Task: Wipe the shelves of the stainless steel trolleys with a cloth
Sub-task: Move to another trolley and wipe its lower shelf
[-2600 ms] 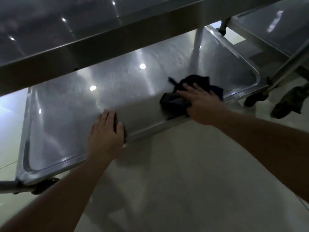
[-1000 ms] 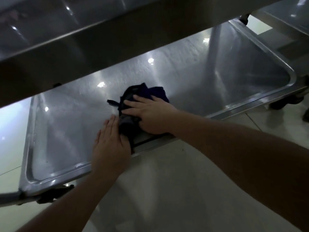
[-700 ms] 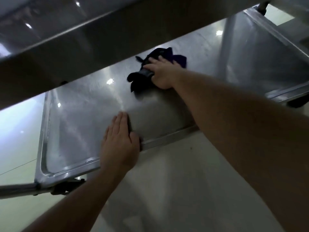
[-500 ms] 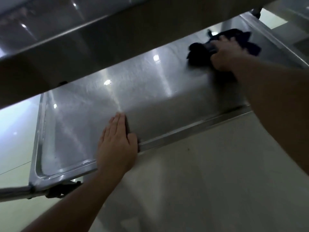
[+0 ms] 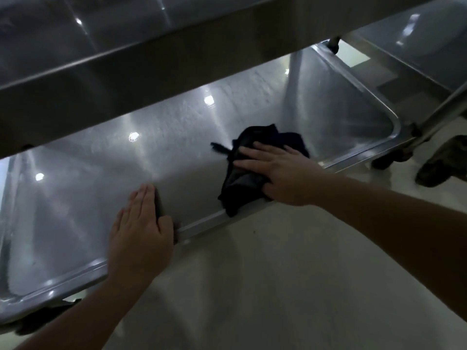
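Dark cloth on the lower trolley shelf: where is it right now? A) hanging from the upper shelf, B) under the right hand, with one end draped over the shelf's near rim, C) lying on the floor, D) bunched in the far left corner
B: the right hand presses flat on the dark cloth, whose lower end hangs over the near rim of the lower shelf; the left hand rests bare on that rim.
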`<action>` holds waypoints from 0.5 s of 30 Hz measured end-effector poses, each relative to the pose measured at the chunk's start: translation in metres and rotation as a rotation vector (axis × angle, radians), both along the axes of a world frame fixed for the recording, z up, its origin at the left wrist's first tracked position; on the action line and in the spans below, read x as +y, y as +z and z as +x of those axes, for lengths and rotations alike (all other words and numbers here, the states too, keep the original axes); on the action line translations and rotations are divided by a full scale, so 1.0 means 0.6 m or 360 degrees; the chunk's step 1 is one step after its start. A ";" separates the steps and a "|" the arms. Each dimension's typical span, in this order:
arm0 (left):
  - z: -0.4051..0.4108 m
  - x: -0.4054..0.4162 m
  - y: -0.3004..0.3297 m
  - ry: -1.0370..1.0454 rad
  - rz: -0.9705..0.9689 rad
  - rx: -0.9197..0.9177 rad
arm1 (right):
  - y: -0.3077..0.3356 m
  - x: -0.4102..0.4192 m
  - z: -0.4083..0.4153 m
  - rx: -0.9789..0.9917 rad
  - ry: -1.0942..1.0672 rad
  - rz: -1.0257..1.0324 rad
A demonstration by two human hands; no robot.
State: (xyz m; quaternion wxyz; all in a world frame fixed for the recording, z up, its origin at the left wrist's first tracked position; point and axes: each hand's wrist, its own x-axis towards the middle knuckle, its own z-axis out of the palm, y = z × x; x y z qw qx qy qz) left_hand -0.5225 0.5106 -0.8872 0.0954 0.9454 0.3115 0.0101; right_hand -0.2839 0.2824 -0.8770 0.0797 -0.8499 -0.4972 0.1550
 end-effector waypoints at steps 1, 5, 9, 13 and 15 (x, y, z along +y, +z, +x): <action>-0.001 0.001 0.001 -0.0010 0.0009 0.0004 | 0.002 0.017 0.010 -0.0005 0.0153 -0.0026; 0.002 0.001 0.006 -0.0007 0.0025 0.0002 | 0.008 0.068 0.106 -0.0026 0.0115 -0.0089; 0.001 0.003 0.000 -0.0010 0.0085 -0.0015 | 0.017 0.088 0.229 0.0022 -0.0268 -0.0161; 0.001 0.004 -0.006 0.0005 0.0116 0.0006 | 0.007 0.026 0.365 0.0029 -0.0765 -0.0277; 0.002 0.005 -0.008 0.0013 0.0126 0.0004 | 0.010 -0.033 0.404 0.0019 -0.0981 -0.0327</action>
